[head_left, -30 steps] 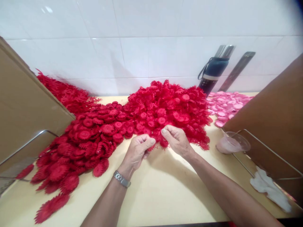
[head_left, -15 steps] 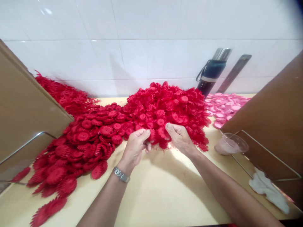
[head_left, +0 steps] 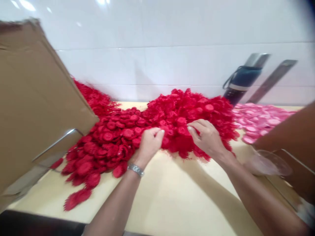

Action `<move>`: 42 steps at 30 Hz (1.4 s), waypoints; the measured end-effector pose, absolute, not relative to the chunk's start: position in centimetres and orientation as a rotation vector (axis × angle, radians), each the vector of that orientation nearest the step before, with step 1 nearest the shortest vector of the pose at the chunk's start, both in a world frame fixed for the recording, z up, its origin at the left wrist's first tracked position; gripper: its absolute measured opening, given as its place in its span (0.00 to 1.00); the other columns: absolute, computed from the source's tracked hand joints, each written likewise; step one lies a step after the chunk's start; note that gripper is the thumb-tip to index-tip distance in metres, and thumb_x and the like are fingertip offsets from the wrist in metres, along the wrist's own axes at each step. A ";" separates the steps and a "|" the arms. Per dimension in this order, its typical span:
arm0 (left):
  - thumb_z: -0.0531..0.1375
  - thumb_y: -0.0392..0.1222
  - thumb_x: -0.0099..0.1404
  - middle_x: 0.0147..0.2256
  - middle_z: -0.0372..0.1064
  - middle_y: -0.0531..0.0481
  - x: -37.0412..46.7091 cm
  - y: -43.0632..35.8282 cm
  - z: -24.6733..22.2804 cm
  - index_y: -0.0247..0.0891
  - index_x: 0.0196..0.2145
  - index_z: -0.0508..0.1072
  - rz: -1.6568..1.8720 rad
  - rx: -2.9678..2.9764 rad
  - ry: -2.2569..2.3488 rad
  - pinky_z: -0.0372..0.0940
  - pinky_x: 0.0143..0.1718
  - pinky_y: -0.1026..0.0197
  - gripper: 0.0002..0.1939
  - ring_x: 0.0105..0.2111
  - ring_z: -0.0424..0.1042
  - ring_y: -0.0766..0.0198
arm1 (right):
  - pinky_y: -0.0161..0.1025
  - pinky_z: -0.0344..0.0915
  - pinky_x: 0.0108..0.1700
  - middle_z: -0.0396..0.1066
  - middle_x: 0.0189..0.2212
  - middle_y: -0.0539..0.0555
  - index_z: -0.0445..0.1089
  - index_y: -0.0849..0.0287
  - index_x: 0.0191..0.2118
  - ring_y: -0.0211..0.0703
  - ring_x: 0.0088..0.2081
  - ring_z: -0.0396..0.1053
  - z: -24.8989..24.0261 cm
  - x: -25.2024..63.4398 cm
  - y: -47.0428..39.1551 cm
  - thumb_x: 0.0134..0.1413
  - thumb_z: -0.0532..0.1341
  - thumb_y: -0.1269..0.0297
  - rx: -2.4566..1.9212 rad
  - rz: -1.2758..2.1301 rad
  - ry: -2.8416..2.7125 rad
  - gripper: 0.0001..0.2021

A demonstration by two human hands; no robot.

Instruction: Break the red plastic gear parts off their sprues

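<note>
- Head view: your left hand [head_left: 152, 142] and right hand [head_left: 206, 137] are at the front of the bright-red heap of frilled discs [head_left: 184, 106] on the pale-yellow desk [head_left: 167, 203].
- Both hands' fingers [head_left: 160, 134] are curled — grasping or not, I cannot tell.
- You seem midway through handling discs — the next move likely calls for a fine pinch.
- Count: two hands, one bright-red heap, one dark-red disc heap [head_left: 105, 137], one spiky red heap [head_left: 94, 98], one pink disc heap [head_left: 261, 118].

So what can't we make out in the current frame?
All in the head view:
- Anything pinched in the left hand or right hand: fingers and blur hide it.
- Far end of the back red pile: behind the left cardboard.
- Right end of the pink pieces: behind the brown board.
- Cup contents: blurred.
- White cloth: cut by the right edge.
</note>
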State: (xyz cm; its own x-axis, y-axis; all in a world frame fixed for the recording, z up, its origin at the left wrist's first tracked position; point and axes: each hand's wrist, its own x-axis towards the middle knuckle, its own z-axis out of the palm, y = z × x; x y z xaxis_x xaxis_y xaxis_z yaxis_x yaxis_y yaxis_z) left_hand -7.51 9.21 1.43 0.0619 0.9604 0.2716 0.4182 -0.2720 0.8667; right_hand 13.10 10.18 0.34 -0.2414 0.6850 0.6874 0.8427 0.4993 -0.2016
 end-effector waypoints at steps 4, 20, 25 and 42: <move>0.51 0.37 0.58 0.15 0.57 0.55 -6.4 9.1 0.7 0.38 0.14 0.59 1.160 1.812 1.479 0.52 0.23 0.66 0.15 0.19 0.57 0.68 | 0.42 0.64 0.43 0.71 0.34 0.56 0.72 0.59 0.36 0.45 0.38 0.67 0.4 10.7 9.7 0.58 0.54 0.65 -1.057 -0.277 -2.087 0.10; 0.47 0.36 0.61 0.27 0.69 0.49 -7.7 5.6 2.6 0.37 0.25 0.70 0.931 2.240 1.383 0.61 0.33 0.62 0.14 0.30 0.68 0.63 | 0.42 0.62 0.37 0.71 0.30 0.58 0.72 0.61 0.32 0.46 0.31 0.65 0.4 9.3 10.8 0.56 0.54 0.67 -1.010 -0.557 -2.182 0.09; 0.50 0.34 0.61 0.22 0.65 0.52 -10.9 -1.4 2.9 0.37 0.20 0.64 0.795 2.318 1.210 0.58 0.30 0.64 0.13 0.26 0.64 0.66 | 0.36 0.60 0.34 0.69 0.27 0.53 0.71 0.59 0.28 0.40 0.31 0.63 0.7 2.1 8.2 0.57 0.55 0.68 -0.670 0.019 -2.356 0.09; 0.49 0.36 0.65 0.23 0.65 0.51 -19.4 -4.6 0.8 0.37 0.30 0.72 0.869 2.061 1.636 0.57 0.29 0.64 0.12 0.26 0.64 0.65 | 0.41 0.56 0.40 0.68 0.37 0.56 0.70 0.60 0.39 0.48 0.41 0.61 1.0 -12.3 11.6 0.51 0.61 0.63 -0.881 -0.104 -2.495 0.09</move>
